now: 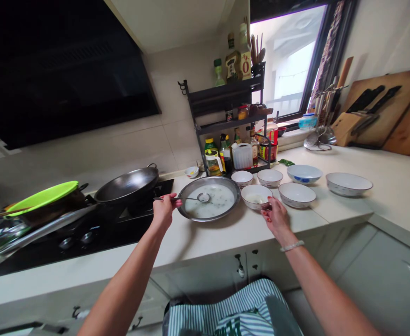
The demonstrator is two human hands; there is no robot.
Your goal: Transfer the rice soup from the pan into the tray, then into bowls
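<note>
My left hand point(164, 208) is closed round the dark handle of a ladle point(203, 198). The ladle's round bowl lies at the surface of a milky white liquid with small darker bits, inside a wide metal basin point(181, 205) on the counter. With its fingers and thumb, my right hand point(277, 213) grips the near right rim of a small white bowl point(252, 205) standing just right of the basin. A little pale liquid shows in the bottom of that bowl.
Several more white bowls point(298, 198) stand to the right and behind. A condiment rack point(226, 126) rises behind the basin. On the left, a wok point(131, 184) and a green colander point(44, 196) sit over the black stove point(114, 228). A knife block point(347, 128) stands far right.
</note>
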